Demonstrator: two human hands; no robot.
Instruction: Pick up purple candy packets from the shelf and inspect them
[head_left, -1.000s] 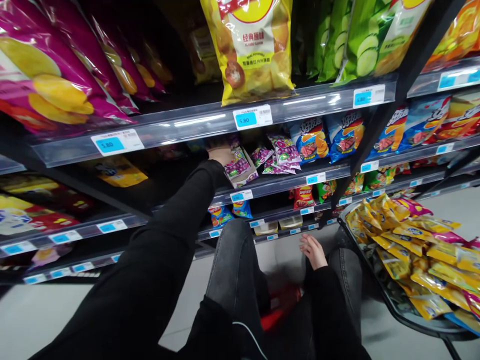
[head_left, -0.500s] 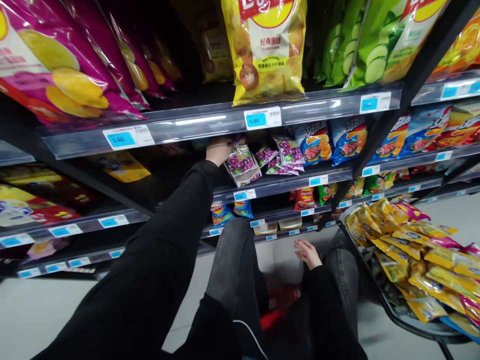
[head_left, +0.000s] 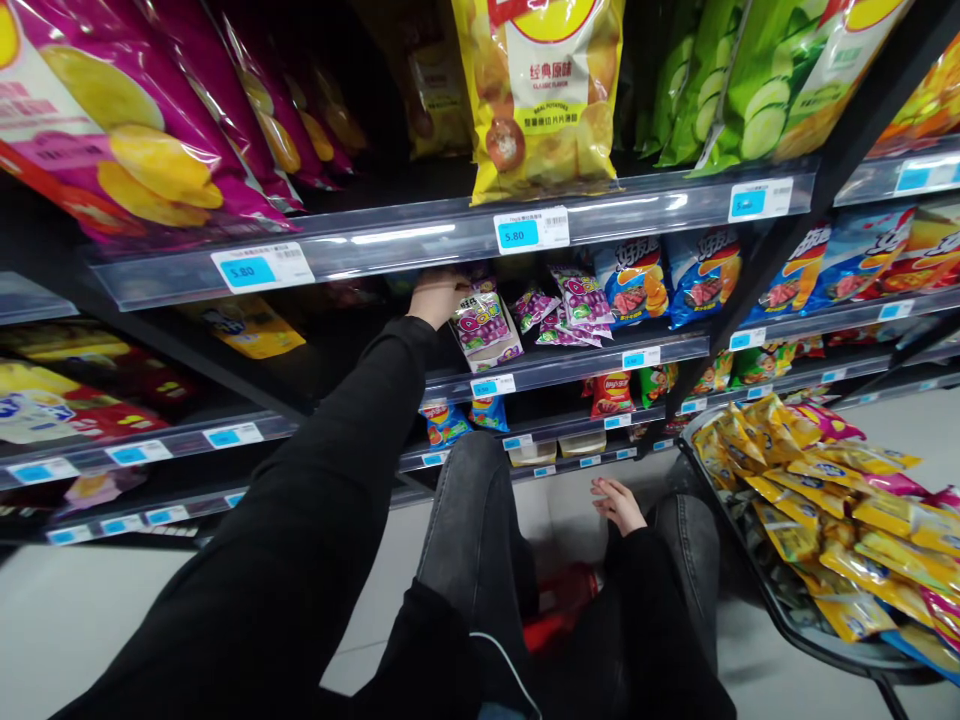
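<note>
My left hand (head_left: 439, 296) reaches under the upper shelf, at the left side of a purple-and-white candy bag (head_left: 482, 322) with grape pictures. Its fingertips go behind the top of the bag, so I cannot see whether they grip it. That bag leans in a small open carton (head_left: 500, 354) at the shelf's front edge. More grape candy bags (head_left: 582, 297) lie loosely just to the right. My right hand (head_left: 618, 504) hangs between my knees, palm turned inward, fingers loosely stretched and holding nothing.
A black-rimmed basket (head_left: 780, 612) heaped with yellow snack packets (head_left: 832, 510) stands at my right. Above my left hand runs the upper shelf edge (head_left: 420, 240), bearing a yellow chip bag (head_left: 551, 110). Blue chip bags (head_left: 634, 282) stand farther right. A yellow packet (head_left: 251, 325) lies at left.
The view has shifted slightly. My left hand stays at the grape candy bags, with only a small change in its pose. My right hand keeps its place.
</note>
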